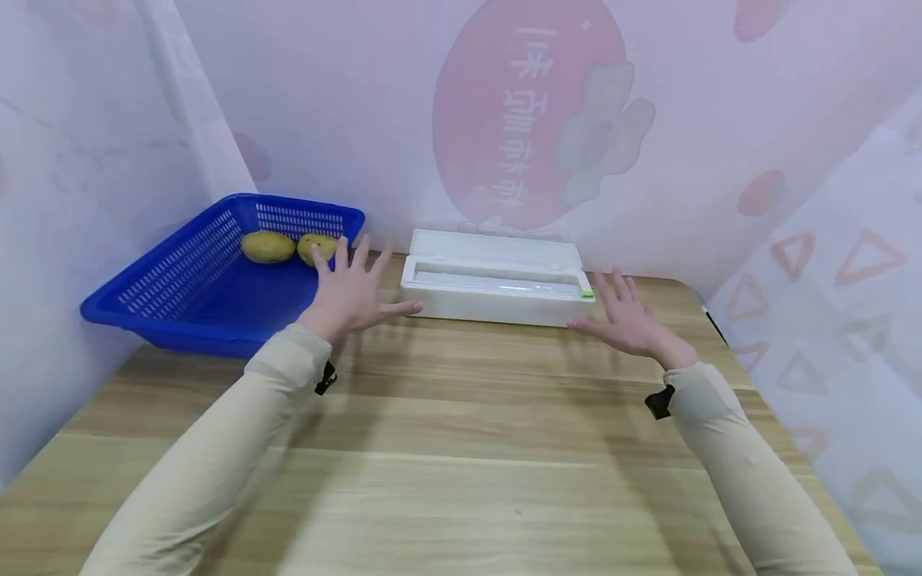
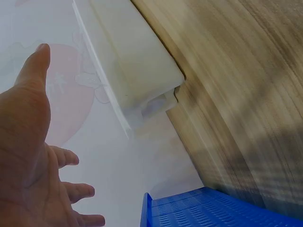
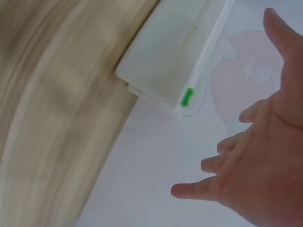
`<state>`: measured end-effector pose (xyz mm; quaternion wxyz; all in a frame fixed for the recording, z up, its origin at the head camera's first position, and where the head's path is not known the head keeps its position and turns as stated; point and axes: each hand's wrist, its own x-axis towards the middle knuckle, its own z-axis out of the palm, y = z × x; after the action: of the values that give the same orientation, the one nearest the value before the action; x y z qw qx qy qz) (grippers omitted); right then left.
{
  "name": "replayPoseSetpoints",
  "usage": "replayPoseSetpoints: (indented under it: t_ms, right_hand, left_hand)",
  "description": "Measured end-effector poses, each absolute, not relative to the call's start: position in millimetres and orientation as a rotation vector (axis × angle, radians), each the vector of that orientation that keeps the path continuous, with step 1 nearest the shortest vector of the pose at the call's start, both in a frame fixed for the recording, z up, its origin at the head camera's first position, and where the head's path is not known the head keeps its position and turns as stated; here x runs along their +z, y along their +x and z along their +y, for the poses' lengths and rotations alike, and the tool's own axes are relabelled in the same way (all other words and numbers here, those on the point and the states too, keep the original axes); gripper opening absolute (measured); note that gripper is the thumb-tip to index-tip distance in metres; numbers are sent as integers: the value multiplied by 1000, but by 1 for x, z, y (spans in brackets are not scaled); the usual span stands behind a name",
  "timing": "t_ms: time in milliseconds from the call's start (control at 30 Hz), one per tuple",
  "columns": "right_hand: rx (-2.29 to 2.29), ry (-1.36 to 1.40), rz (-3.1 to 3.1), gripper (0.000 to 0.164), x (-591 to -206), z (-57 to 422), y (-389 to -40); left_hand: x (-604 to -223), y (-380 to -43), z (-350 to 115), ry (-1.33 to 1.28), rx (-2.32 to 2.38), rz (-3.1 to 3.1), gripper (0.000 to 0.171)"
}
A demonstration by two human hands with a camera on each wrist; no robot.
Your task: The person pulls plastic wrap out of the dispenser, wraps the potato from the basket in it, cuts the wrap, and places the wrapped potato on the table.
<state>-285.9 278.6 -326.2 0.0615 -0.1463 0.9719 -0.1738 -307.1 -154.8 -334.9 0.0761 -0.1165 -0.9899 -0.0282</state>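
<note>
I've got a pale printed backdrop (image 1: 324, 96) rising behind the white box (image 1: 497, 306), and a wood-grain worktop (image 1: 504, 480) running out in front of it. Over to the box's left sits the blue basket (image 1: 180, 330), its walls pierced with slots. The box itself lies long side on, lid (image 1: 497, 250) tipped up along its rear edge, something glossy and clear inside. Now the hands, one by each end! I see the left hand (image 1: 346, 292) hovering just beyond the box's left end, towards the basket, fingers spread wide, nothing held. The right hand (image 1: 627, 324) hangs just off the right end, fingers fanned wide too and holding nothing; both wrist views show me space between hand and box. Left of the box, two yellow mangoes (image 1: 268, 247) lie in the basket, one partly hidden by the left hand. Smallest of all, a green tab (image 1: 587, 294) sits at the box's right front corner.
</note>
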Motion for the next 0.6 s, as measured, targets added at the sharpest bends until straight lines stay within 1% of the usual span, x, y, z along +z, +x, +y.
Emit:
replayPoseSetpoints:
  t_ms: [167, 333, 433, 600]
  right_hand:
    - [-732, -592, 3013, 100, -334, 291, -306]
    - [-934, -679, 3073, 81, -345, 291, -319]
    - [-1044, -728, 3064, 69, -353, 285, -322]
    - [-1165, -811, 3073, 54, -363, 279, -327]
  left_hand:
    - [-330, -310, -149, -382, -127, -2891, 113]
    - [-330, -310, -143, -452, -214, -2762, 107]
    - [-335, -309, -142, -523, -302, -2683, 106]
    - [-353, -311, -142, -563, -663, -2635, 98]
